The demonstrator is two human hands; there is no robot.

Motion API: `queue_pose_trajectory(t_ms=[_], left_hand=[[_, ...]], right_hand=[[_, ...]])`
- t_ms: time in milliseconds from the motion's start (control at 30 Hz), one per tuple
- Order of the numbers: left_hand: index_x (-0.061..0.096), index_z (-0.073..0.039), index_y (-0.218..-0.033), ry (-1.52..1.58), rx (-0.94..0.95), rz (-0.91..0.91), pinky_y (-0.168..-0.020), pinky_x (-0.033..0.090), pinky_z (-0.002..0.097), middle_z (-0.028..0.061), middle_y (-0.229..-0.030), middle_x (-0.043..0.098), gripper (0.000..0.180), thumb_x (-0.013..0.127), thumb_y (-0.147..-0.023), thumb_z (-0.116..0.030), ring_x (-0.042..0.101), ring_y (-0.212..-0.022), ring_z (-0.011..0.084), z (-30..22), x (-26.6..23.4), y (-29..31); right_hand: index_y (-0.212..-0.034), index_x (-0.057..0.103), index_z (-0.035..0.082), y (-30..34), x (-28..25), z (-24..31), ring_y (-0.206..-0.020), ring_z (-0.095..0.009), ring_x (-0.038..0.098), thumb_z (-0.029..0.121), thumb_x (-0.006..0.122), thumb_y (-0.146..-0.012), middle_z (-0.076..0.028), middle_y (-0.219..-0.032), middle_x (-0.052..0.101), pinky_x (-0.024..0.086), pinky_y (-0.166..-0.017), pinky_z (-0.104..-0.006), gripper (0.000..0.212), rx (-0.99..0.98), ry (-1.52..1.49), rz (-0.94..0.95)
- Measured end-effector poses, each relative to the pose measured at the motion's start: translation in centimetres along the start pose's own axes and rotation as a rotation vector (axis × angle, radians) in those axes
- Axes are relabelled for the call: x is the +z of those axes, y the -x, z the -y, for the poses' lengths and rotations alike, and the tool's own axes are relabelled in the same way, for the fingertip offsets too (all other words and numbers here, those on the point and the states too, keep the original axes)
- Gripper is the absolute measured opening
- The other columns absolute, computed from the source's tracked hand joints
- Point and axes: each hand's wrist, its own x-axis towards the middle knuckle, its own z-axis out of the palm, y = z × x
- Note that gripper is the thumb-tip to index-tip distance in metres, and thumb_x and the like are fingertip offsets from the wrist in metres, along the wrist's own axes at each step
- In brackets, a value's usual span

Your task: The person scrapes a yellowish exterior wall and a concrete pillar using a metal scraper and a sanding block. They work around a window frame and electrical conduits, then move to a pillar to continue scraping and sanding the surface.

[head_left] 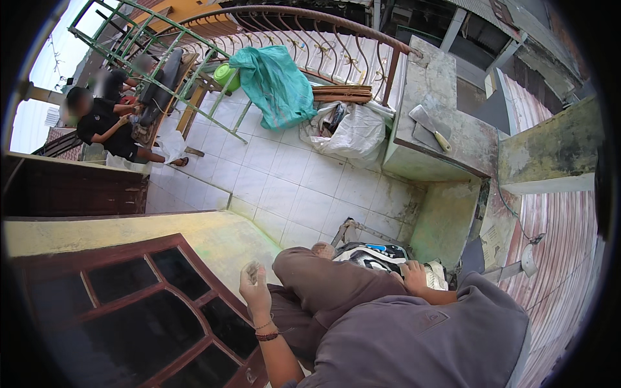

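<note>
My left hand [255, 291] is raised beside my knee, with beaded bracelets [266, 335] round the wrist. Its fingers point upward, partly bent and a little apart, and I see nothing held in them. On the other side of my lap, my right hand [413, 276] lies with its fingers loosely stretched out. Beneath and beside it is a black, white and blue bag-like bundle [370, 256], partly hidden by my leg. A pale, rough-textured piece [437, 275] sits close to that hand.
A trowel-like tool with a pale handle [442, 141] lies on the concrete ledge [446, 97]. A white sack [352, 132], teal sheet [275, 84] and green bucket [226, 76] stand by the curved railing [388, 77]. Two people sit far left near a green metal frame [213, 119].
</note>
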Motion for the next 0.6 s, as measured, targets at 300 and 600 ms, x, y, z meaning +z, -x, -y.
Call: queue_pose_trajectory(t_ms=[300, 600], left_hand=[[0.061, 0.007, -0.116, 0.001, 0.153, 0.32, -0.09, 0.05, 0.0302, 0.0125, -0.108, 0.066, 0.03, 0.065, -0.097, -0.016, 0.062, -0.098, 0.0167, -3.5, 6.5, -4.2], [0.061, 0.007, -0.115, -0.018, 0.423, 0.533, -0.092, 0.05, 0.0286, 0.0117, -0.109, 0.066, 0.028, 0.065, -0.097, -0.014, 0.062, -0.1, 0.016, -14.7, 13.6, -4.5]], right_hand=[[-0.114, 0.062, 0.009, 3.0, -0.4, 0.1, -0.101, -0.033, 0.06, 0.054, 0.061, -0.088, -0.014, -0.1, 0.066, 0.041, -0.091, -0.0452, 0.052, 0.192, -0.022, -0.071], [-0.101, 0.062, 0.009, 3.3, -0.9, 0.4, -0.091, -0.033, 0.064, 0.058, 0.056, -0.09, -0.015, -0.091, 0.068, 0.044, -0.081, -0.0461, 0.051, 0.237, 0.015, -0.069]])
